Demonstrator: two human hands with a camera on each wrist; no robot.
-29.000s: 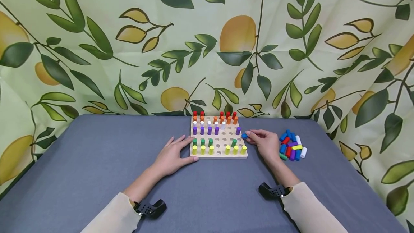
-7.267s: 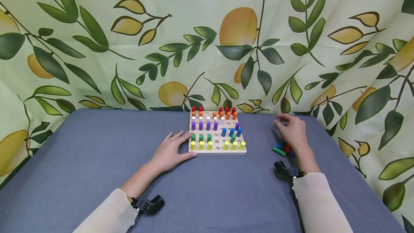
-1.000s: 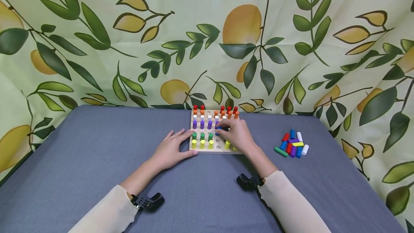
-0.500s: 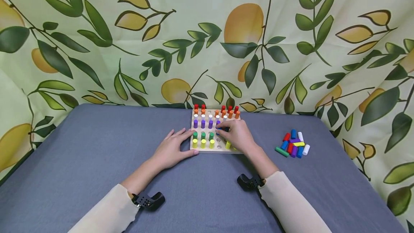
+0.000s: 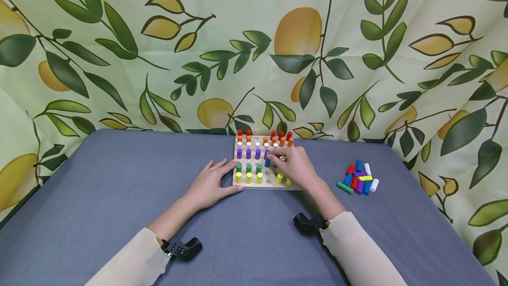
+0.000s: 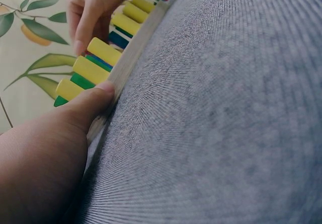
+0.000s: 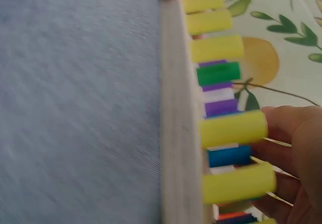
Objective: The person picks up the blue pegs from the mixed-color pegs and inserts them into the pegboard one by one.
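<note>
A wooden pegboard (image 5: 254, 186) holds rows of red, orange, white, purple, blue, green and yellow pegs. A blue peg (image 5: 267, 163) stands upright in the blue row. My right hand (image 5: 295, 164) is over the board, thumb and index fingertips right at that peg's top. It hides part of the board's right side. In the right wrist view, its bent fingers (image 7: 282, 153) are behind the tall yellow pegs (image 7: 234, 129). My left hand (image 5: 212, 184) rests spread at the board's left edge, its thumb (image 6: 103, 90) against the front corner in the left wrist view.
A loose pile of pegs (image 5: 359, 178) in red, blue, white, purple, yellow and green lies on the grey cloth (image 5: 246, 237), right of the board. A leaf-printed curtain (image 5: 222, 56) hangs behind the table.
Over the last second the blue peg under my right hand has come to stand upright in the board, and the fingertips have risen to its top. My left hand stays at the edge.
</note>
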